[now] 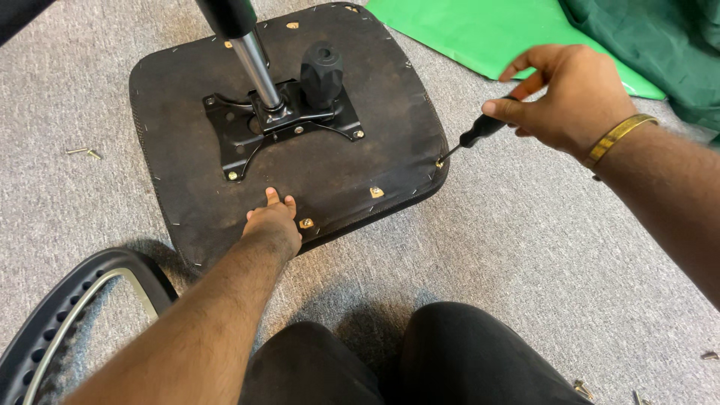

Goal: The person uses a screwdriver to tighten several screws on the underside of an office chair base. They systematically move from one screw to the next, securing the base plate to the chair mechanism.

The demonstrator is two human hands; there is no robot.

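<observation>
Upturned chair seat [375, 112] lies on grey carpet [525, 247], black mounting plate [281, 124] and chrome column [255, 64] at centre. Left hand [274, 221] pressed flat on near edge, grip holding nothing. Right hand [570, 94], grip closed round screwdriver [476, 135]; tip at brass screw [440, 161] on seat's right rim, seating in slot probably, too small to confirm. Risk: slanted shaft may cam out, stripping head or gouging fabric. Loose screws [82, 152] on carpet easily lost.

left hand [274, 221] pressed flat, right hand [570, 97] gripping
</observation>
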